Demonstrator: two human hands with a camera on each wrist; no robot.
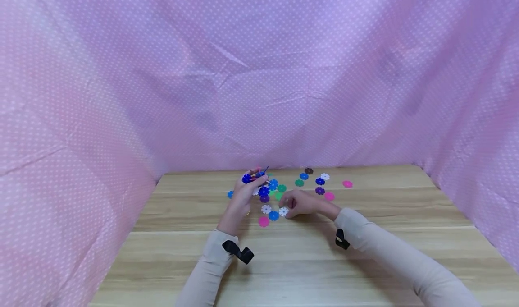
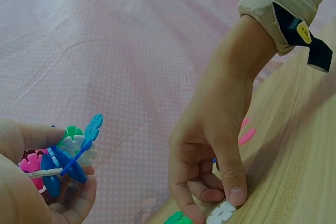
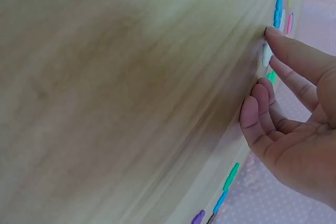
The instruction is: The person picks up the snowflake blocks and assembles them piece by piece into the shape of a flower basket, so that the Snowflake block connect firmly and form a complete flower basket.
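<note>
My left hand holds a cluster of interlocked plastic snowflake discs, blue, white, pink and green, between thumb and fingers above the table. The discs have notched, flower-like edges. Part of the cluster is hidden by the palm. To its right, my right hand is low at the tabletop and pinches a white snowflake disc by its edges with thumb and index finger. Its other fingers curl in toward the palm. A green disc lies beside the white one.
Loose discs lie around both hands on the wooden table. A blue disc and a pink disc are nearest the front; another pink disc lies far right. Pink dotted cloth encloses the back and sides.
</note>
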